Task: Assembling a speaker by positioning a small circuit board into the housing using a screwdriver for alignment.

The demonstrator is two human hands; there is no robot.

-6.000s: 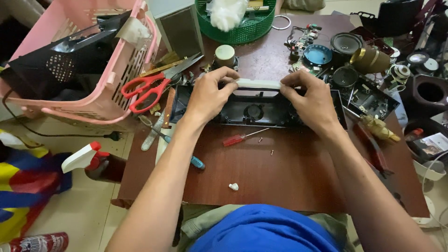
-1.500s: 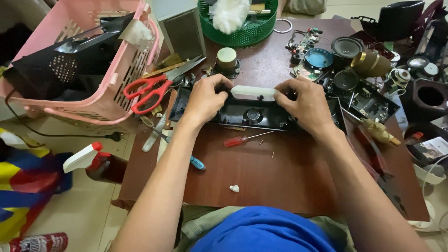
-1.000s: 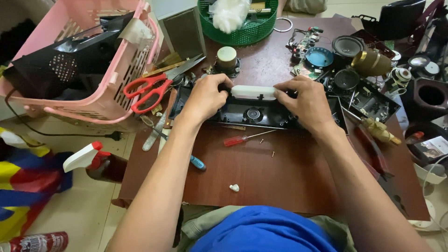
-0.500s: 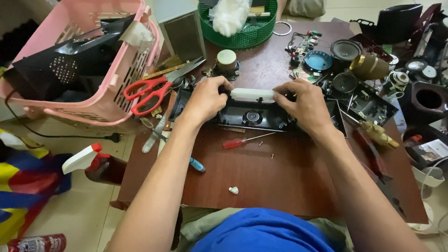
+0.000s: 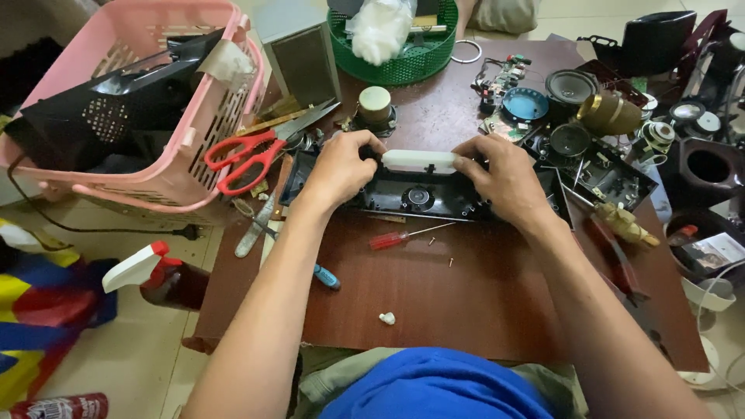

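Little has moved since the earlier frames: both hands stay on the same white bar, only pulled slightly closer toward its ends.

Head view: left hand grips the left end of the white bar, fingers curled over it. Right hand pinches the right end, fingers bent over the far edge. The bar sits across the top edge of the black casing, which lies flat on the brown table right under both hands.

Just below the hands, a red screwdriver lies on the table, with a small screw near it. Left of the left hand, red scissors lie against the pink basket. Beyond the hands, a green basket holds a white bag. Right of the right hand, loose speaker parts are scattered. A blue-tipped tool lies under the left forearm. A small white bit is nearer the person.
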